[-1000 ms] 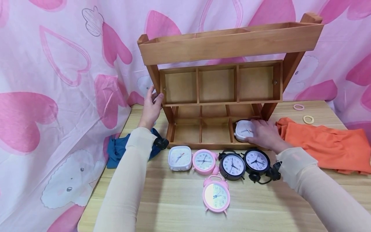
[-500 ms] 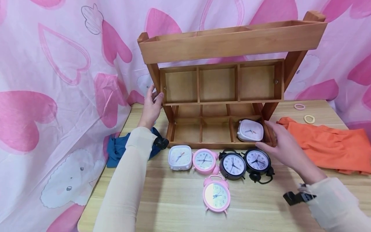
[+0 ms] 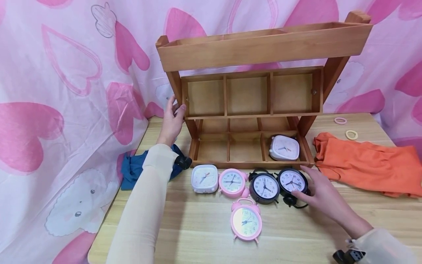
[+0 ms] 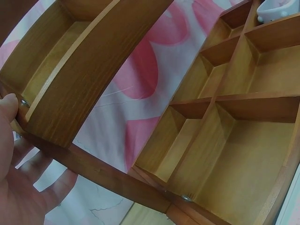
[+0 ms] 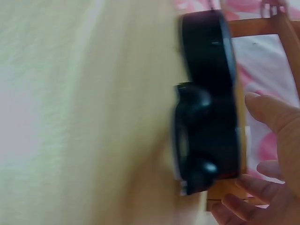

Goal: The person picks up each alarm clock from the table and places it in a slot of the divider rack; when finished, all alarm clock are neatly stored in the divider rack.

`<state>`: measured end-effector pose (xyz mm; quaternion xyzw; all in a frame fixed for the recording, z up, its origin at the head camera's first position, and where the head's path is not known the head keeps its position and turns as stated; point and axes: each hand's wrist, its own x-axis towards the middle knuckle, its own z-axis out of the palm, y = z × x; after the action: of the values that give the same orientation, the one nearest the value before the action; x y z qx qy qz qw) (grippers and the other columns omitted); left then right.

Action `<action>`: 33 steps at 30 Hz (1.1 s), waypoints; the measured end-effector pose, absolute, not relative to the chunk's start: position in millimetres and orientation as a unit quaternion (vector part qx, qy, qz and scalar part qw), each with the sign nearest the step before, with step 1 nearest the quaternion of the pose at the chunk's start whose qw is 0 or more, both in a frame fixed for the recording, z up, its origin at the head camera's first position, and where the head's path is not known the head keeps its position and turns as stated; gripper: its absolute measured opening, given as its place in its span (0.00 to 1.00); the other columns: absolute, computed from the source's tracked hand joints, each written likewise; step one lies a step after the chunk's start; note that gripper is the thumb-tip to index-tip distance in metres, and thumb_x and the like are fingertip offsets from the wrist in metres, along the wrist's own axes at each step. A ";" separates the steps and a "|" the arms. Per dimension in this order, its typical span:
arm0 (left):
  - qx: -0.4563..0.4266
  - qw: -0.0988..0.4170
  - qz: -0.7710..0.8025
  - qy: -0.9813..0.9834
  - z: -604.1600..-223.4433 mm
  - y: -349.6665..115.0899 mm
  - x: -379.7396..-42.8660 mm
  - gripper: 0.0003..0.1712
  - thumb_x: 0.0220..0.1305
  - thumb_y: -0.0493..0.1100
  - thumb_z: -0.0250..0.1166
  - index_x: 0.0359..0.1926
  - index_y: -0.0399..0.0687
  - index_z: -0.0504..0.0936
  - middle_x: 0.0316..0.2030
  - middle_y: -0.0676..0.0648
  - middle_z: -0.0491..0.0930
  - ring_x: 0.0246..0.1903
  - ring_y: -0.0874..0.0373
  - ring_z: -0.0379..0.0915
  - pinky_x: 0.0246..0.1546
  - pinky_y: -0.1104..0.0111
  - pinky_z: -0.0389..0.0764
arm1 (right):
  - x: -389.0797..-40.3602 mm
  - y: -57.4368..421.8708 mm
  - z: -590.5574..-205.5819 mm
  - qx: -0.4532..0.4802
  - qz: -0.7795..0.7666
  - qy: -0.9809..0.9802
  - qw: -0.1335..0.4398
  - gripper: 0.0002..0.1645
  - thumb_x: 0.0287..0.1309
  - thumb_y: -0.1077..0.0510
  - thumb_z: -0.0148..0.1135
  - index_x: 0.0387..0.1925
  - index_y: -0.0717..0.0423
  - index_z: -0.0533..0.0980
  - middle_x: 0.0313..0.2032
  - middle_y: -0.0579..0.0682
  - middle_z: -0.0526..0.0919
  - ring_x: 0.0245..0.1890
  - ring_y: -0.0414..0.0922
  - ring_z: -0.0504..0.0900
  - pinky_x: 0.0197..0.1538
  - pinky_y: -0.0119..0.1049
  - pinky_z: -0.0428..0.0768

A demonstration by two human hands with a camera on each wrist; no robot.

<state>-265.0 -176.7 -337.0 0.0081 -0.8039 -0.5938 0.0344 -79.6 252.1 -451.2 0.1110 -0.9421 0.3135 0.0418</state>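
A brown wooden shelf rack [image 3: 263,51] with divided trays stands at the back of the table. My left hand [image 3: 172,123] holds its left upright, with the thumb [image 4: 8,107] on the near side and the fingers behind. A white square clock [image 3: 285,148] leans in the lower right compartment. Beside the right-hand black alarm clock [image 3: 292,182], my right hand [image 3: 324,196] is spread with thumb and fingers apart, the thumb over the clock's edge. Another black alarm clock [image 3: 264,187], a pink one [image 3: 232,182] and a white clock [image 3: 204,178] continue the row leftward.
A second pink alarm clock [image 3: 245,222] lies in front of the row. Orange cloth [image 3: 369,165] lies at the right, blue cloth [image 3: 133,170] at the left. A pink ring [image 3: 340,120] and a yellow ring [image 3: 351,135] lie behind the orange cloth.
My right hand has let go of the white clock in the lower right compartment, drawn back, and come down to the right-hand black alarm clock. The left hand stays on the rack.
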 end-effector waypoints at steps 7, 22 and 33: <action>0.005 0.032 -0.592 -0.806 -332.7 -174.3 -261.6 0.36 0.74 0.57 0.51 0.76 0.74 0.45 0.76 0.51 0.53 0.74 0.52 0.55 0.70 0.56 0.66 | -80.1 252.0 -465.7 0.094 0.316 -0.944 0.003 0.58 0.47 0.45 0.77 0.68 0.74 0.59 0.62 0.77 0.66 0.60 0.73 0.66 0.58 0.71 0.65; 0.018 0.035 -0.586 -0.810 -337.4 -178.6 -262.5 0.36 0.73 0.60 0.51 0.75 0.79 0.44 0.76 0.54 0.53 0.74 0.53 0.55 0.69 0.57 0.68 | -83.8 248.5 -467.7 0.090 0.325 -0.941 0.010 0.57 0.45 0.46 0.79 0.66 0.73 0.61 0.61 0.75 0.69 0.58 0.71 0.69 0.57 0.68 0.68; 0.012 0.033 -0.588 -0.808 -336.5 -177.1 -264.2 0.36 0.73 0.59 0.51 0.75 0.78 0.45 0.76 0.53 0.53 0.74 0.53 0.55 0.69 0.56 0.67 | -74.4 259.3 -451.0 0.079 0.320 -0.943 0.050 0.58 0.37 0.48 0.83 0.64 0.72 0.64 0.54 0.76 0.73 0.53 0.71 0.73 0.50 0.69 0.71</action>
<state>-264.2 -177.1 -336.5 0.0120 -0.8082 -0.5879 0.0330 -74.4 259.3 -451.0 0.0792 -0.9428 0.3198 0.0502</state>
